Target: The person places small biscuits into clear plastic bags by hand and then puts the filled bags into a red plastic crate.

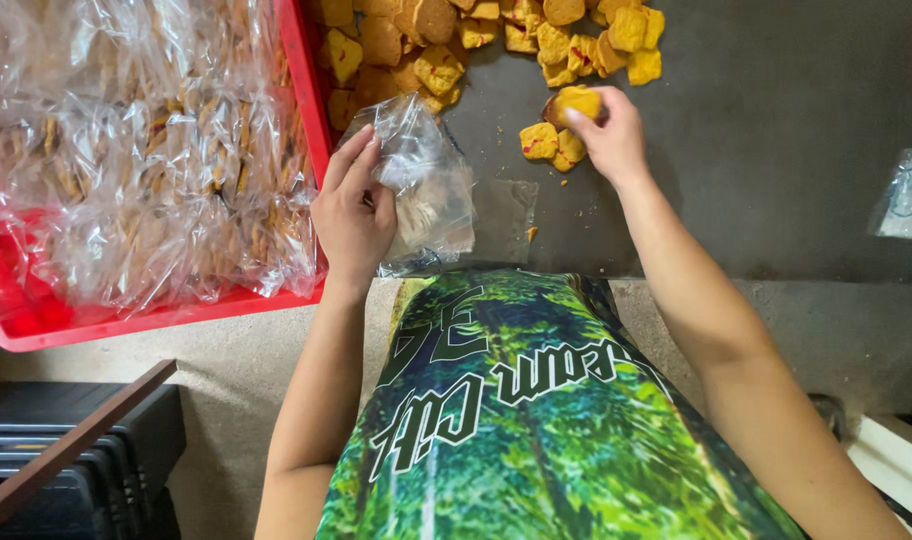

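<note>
Head view: your left hand grips a clear plastic bag open above the dark table. Your right hand pinches a yellow cracker off the loose pile. Looks like the filling step; the cracker needs aiming into the bag mouth.

Soft even light, plastic glare at left, edges slightly warped.

Both bare forearms reach forward from the body. The left hand is raised, fingers curled in a pinch — thumb against fingertips. The right hand stretches farther out, palm down, fingertips closed.
</note>
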